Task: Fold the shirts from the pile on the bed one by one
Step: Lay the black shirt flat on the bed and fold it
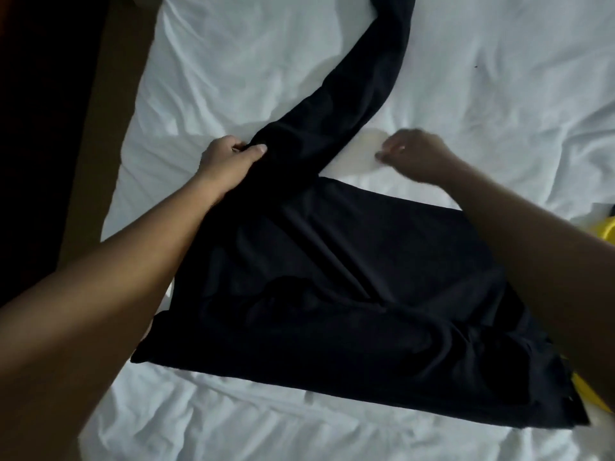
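Observation:
A black long-sleeved shirt (349,277) lies spread on the white bed sheet (249,61), its body in the middle and lower right. One long sleeve (362,88) stretches up towards the top edge of the view. My left hand (229,158) grips the shirt at the shoulder, where the sleeve starts. My right hand (416,154) hovers over the bare sheet just right of the sleeve, blurred, its fingers loosely curled and holding nothing.
The bed's left edge meets a brown floor strip (109,111) and a dark area at far left. Something yellow (602,231) shows at the right edge, partly behind my right arm and under the shirt's lower right corner.

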Demonstrator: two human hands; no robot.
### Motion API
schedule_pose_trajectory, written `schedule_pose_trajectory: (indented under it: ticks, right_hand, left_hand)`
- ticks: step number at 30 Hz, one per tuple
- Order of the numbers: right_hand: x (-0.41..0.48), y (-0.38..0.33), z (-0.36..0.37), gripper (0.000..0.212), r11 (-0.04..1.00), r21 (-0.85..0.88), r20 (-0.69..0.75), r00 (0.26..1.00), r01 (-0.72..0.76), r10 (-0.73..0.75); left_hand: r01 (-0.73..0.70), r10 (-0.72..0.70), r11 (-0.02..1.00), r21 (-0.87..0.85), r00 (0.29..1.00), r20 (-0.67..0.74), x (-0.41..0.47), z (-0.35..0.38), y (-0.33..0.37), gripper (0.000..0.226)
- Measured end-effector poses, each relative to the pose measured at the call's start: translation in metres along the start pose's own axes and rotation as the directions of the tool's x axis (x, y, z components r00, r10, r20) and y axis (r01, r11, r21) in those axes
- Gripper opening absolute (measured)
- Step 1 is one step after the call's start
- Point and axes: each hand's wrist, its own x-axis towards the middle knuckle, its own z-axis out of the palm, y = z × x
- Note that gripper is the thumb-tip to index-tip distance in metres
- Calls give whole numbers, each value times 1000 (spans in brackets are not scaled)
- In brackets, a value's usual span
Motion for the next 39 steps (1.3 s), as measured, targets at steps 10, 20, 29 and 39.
schedule_pose_trajectory:
  ticks: [10, 20, 29, 39]
  right_hand:
    - [-77, 108, -14, 43, 936, -342, 278, 961, 84, 15]
    - [-115, 184, -51, 35, 885, -465, 133, 988, -13, 85]
    - [-201, 203, -33, 14, 957, -272, -350, 916, 99, -194]
    - [-301, 228, 30, 46, 928, -323, -202, 944, 187, -261]
  left_hand:
    - [-328, 496, 831, 449, 803, -332, -27, 28, 14, 30]
    - [-645, 512, 278, 712, 726, 458, -29, 75, 48, 25]
    - [-617, 786, 345, 707, 601, 142, -103, 46, 1, 15]
    - [-605, 707, 283, 744, 656, 265, -175, 51, -86, 54]
